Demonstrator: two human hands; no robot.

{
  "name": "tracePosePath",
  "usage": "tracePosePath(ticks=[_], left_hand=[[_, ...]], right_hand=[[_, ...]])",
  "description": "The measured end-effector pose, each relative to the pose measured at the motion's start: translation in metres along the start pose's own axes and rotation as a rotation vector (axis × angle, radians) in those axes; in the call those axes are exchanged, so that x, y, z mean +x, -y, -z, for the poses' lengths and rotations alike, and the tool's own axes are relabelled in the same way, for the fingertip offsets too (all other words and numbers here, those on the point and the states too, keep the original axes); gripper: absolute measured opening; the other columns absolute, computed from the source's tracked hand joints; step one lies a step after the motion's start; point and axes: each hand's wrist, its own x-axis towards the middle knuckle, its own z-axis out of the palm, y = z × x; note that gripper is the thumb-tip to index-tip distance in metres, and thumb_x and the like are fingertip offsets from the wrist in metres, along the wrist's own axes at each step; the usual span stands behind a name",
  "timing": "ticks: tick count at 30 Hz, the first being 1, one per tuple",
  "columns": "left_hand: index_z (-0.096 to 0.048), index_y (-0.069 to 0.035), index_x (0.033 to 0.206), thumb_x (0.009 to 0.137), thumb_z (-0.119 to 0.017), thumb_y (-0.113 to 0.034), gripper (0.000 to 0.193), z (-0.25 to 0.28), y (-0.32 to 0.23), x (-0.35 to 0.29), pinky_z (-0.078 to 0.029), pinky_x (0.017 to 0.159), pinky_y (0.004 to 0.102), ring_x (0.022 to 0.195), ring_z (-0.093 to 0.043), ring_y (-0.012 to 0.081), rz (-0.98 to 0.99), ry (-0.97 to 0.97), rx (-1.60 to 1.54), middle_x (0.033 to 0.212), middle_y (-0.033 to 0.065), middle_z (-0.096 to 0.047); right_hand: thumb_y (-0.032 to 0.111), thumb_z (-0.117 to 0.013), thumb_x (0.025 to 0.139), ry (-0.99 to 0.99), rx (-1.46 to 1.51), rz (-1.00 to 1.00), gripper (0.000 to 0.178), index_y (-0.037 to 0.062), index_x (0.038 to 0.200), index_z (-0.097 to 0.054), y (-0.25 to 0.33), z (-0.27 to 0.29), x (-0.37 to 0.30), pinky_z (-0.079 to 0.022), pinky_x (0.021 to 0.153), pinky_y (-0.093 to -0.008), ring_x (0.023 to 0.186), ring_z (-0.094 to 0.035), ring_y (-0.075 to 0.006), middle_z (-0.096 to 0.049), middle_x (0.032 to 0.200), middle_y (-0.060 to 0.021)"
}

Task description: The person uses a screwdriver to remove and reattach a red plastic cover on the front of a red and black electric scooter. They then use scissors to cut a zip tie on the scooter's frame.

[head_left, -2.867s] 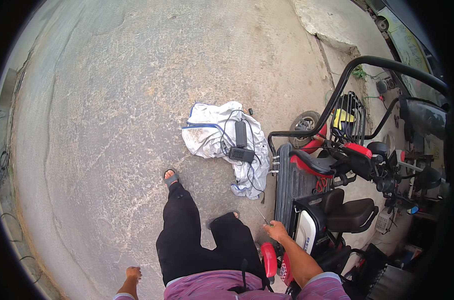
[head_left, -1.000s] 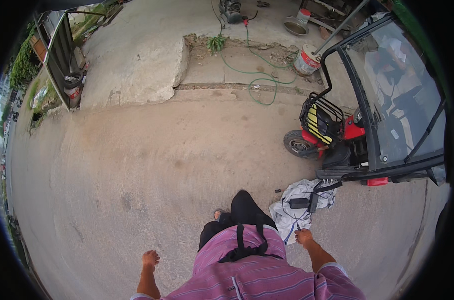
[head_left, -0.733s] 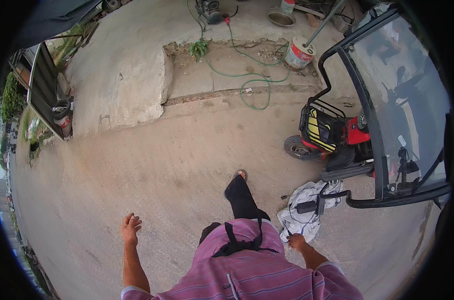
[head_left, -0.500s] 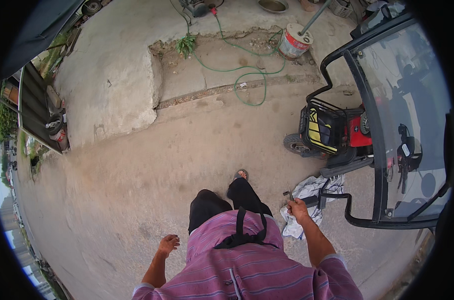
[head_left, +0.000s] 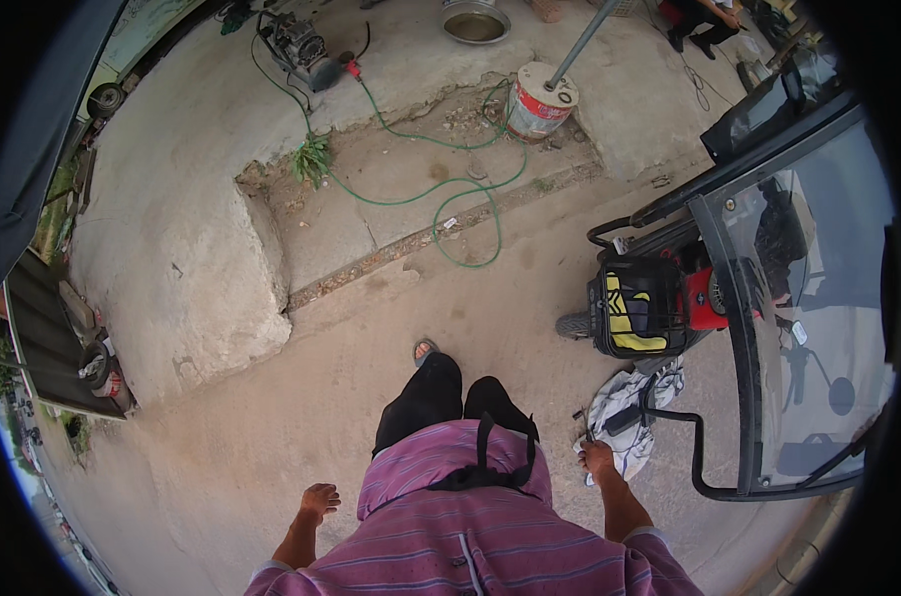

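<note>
My right hand (head_left: 598, 457) is closed around a small slim tool (head_left: 586, 429) with a dark part at its tip; its exact kind is too small to make out. Just beyond it a black side mirror (head_left: 625, 419) juts from the vehicle's bent black bar, over a crumpled white cloth with dark marks (head_left: 659, 385) on the ground. My left hand (head_left: 319, 499) hangs free at my left side, its fingers loosely apart and holding nothing.
A vehicle with a clear windshield (head_left: 818, 298) stands at right, beside a red scooter's black basket (head_left: 634, 308). Ahead, a green hose (head_left: 495, 223) loops near a broken concrete edge (head_left: 272, 248) and a weighted bucket with a pole (head_left: 542, 104). A seated person (head_left: 704, 25) is at far right.
My body has moved forward and the view has turned, bringing the pump, the metal basin and the seated person further into sight. The other foot is now in front. The tool stays in my right hand.
</note>
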Motion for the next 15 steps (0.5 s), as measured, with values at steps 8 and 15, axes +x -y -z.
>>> tracePosePath(ticks=[8, 15], left_hand=[[-0.06, -0.005, 0.125, 0.096, -0.062, -0.027, 0.036, 0.039, -0.405, 0.014, -0.053, 0.074, 0.0351, 0.086, -0.068, 0.0185, -0.554, -0.123, 0.027, 0.102, 0.0071, -0.07], [-0.061, -0.005, 0.125, 0.096, -0.062, -0.025, 0.035, -0.068, -0.517, 0.013, -0.055, 0.076, 0.037, 0.089, -0.07, 0.0218, -0.496, 0.071, 0.13, 0.101, 0.0083, -0.071]], right_hand=[[0.006, -0.064, 0.088, -0.003, 0.016, -0.088, 0.017, 0.0107, 0.08, -0.049, 0.041, -0.11, -0.051, -0.03, 0.043, -0.0285, 0.048, -0.041, -0.0089, -0.043, 0.063, 0.0036], [0.008, -0.067, 0.088, -0.087, 0.078, -0.031, 0.012, 0.0057, 0.087, -0.055, 0.148, -0.155, -0.014, -0.037, 0.045, -0.0282, 0.054, -0.049, -0.011, -0.051, 0.067, -0.0008]])
